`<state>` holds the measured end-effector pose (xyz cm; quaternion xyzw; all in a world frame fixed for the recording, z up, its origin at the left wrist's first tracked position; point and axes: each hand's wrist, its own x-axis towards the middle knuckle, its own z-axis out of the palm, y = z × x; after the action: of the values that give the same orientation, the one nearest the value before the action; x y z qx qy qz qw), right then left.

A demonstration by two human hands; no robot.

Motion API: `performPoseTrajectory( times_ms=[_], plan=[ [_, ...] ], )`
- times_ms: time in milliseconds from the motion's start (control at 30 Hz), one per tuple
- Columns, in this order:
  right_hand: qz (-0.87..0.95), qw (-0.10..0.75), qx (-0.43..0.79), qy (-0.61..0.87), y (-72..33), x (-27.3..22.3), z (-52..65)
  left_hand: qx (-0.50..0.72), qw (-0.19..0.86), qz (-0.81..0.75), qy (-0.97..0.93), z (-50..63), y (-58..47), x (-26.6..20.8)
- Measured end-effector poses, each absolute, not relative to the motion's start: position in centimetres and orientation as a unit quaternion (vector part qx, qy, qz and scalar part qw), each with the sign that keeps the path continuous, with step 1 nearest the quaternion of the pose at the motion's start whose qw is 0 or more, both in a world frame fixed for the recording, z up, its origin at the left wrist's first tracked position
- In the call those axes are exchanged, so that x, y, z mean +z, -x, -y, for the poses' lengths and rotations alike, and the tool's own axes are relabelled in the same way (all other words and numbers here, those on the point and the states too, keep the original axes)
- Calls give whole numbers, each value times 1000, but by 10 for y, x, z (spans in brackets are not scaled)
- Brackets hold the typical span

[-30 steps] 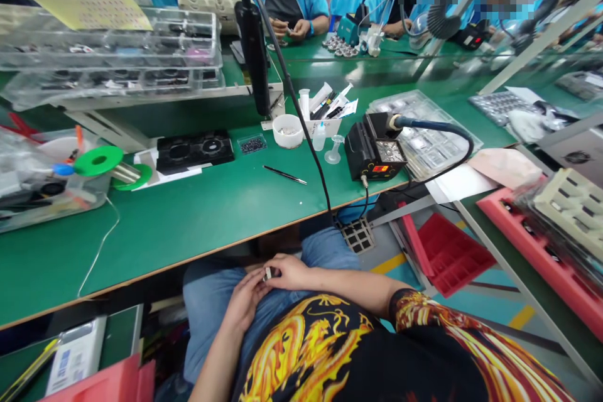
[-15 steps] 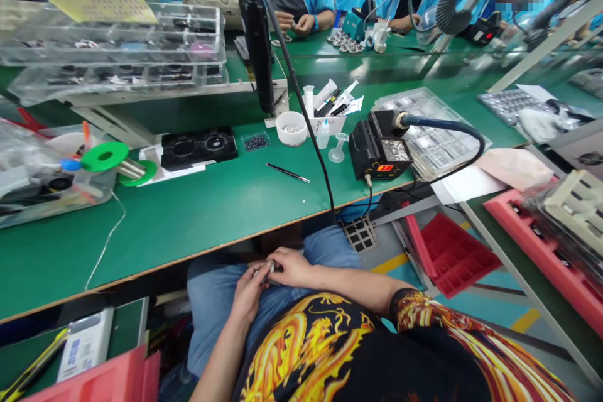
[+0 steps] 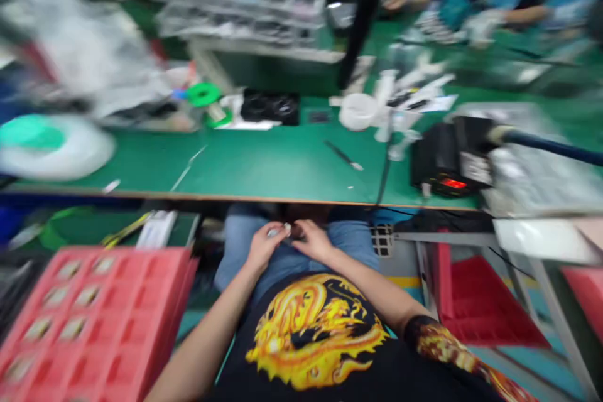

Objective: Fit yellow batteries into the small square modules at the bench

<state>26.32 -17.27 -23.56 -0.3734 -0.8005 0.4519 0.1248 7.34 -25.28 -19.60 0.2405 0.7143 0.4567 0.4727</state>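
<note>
Over my lap, just below the bench edge, my left hand (image 3: 267, 244) is closed around a small silvery-white part (image 3: 287, 228). Its exact kind is too small and blurred to make out. Close beside it is my right hand (image 3: 313, 240), fingers bent and thumb apart from them, with a dark gap between. The right fingertips sit near the part, seemingly not gripping it. On the green bench (image 3: 264, 163) in front of me lies a thin dark pen-like tool (image 3: 343, 156).
A red compartment tray (image 3: 136, 301) holding several small metallic parts stands at lower left. Along the bench are a green solder spool (image 3: 205, 94), a white round tub (image 3: 358, 112) and a black soldering station (image 3: 447, 157). Clear bins (image 3: 264, 9) stand behind. Co-workers in blue sit opposite.
My view has swung left, bringing the red tray with parts into sight. My right hand has drawn slightly away from the left, which keeps hold of the small part.
</note>
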Motion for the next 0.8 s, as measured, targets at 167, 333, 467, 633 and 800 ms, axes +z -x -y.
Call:
performPoseTrajectory(
  times_ms=[167,333,467,633,800],
  plan=[
    [781,-20,493,382,-268,-268,153,459,340,-759,-312,282,-14,-157],
    [780,-86,517,342,-264,-287,146,380,186,-871,-251,376,63,-123],
    [771,-104,521,351,-265,-287,146,250,75,-948,-184,470,123,-100],
    [771,-120,521,347,-263,-289,145,66,60,-994,-67,572,178,-102],
    [766,-126,516,362,-264,-288,144,12,113,-988,-102,610,192,-121]
  ],
)
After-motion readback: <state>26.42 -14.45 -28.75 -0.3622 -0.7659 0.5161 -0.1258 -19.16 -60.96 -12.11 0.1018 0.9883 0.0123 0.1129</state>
